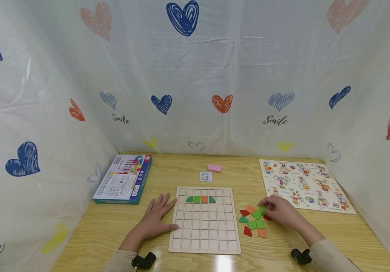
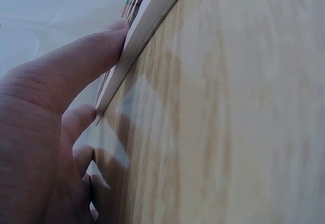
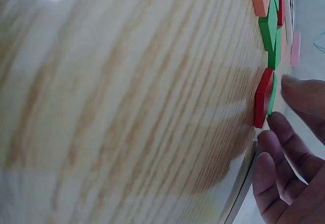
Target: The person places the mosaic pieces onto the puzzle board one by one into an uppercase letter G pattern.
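Observation:
A wooden grid board (image 1: pixel 195 245) lies in front of me. In its second row from the far edge sit a green curved piece (image 1: pixel 189 199), a green square (image 1: pixel 196 198), an orange square (image 1: pixel 204 199) and another green curved piece (image 1: pixel 211 199). My left hand (image 1: pixel 155 219) has its fingers spread, its thumb and index fingertip at the board's left edge. My right hand (image 1: pixel 279 212) reaches over the loose pieces, fingertips right at a green square (image 1: pixel 262 209). In the right wrist view its thumb and fingers are apart beside a red piece (image 3: pixel 262 98).
Several loose green, red and orange pieces (image 1: pixel 252 225) lie right of the board. Behind it are a small picture card (image 1: pixel 205 176) and a pink block (image 1: pixel 214 168). A boxed game (image 1: pixel 121 179) lies at the left, a picture puzzle board (image 1: pixel 307 185) at the right.

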`<state>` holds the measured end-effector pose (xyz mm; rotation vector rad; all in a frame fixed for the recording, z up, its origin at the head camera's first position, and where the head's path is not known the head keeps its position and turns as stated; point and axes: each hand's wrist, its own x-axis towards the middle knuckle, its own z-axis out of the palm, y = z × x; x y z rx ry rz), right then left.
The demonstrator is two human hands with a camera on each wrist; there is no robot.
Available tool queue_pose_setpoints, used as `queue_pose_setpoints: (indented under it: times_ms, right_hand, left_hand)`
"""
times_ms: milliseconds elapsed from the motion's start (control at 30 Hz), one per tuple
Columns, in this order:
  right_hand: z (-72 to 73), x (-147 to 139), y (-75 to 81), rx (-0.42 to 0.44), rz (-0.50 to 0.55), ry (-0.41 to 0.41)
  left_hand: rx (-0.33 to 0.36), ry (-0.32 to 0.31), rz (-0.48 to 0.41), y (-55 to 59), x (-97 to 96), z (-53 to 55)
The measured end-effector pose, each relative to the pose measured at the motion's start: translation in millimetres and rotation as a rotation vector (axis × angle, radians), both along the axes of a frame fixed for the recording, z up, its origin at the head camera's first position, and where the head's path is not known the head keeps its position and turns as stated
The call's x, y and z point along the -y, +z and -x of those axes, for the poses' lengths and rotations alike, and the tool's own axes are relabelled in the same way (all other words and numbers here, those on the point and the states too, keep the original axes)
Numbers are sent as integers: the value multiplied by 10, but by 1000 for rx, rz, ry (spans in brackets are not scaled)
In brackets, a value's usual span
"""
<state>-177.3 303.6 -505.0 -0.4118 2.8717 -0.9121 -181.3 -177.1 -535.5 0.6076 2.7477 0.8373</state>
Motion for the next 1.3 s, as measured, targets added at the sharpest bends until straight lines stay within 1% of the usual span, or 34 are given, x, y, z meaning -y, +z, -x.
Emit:
queue_pose_setpoints:
  times_ms: [133, 200, 400, 633, 767, 1033, 1133, 1300]
  right_hand:
    - [0, -5, -13, 47, -30, -1]
    - [6, 3, -5, 52, -32, 8]
    - [13, 44, 29, 76, -28, -3]
    - [18, 46, 7, 21, -16, 14]
    - [24, 39, -2, 10, -14, 8]
    - [56, 57, 2, -13, 61, -12]
    - [71, 112, 16, -11, 102, -15]
    - [88, 267, 33, -20, 152, 10]
  left_hand:
    - [-1, -1, -2, 5, 1, -2]
    - [-2, -1, -2, 8, 0, -4]
    - [0, -1, -2, 9, -4, -9]
    - [-3, -1, 2, -7, 2, 0]
    - [-4, -9, 2, -16, 8, 5]
    - [-3, -9, -2, -5, 5, -3]
    - [-1, -11, -7, 2, 7, -6]
    - [-5, -11, -5, 5, 8, -9]
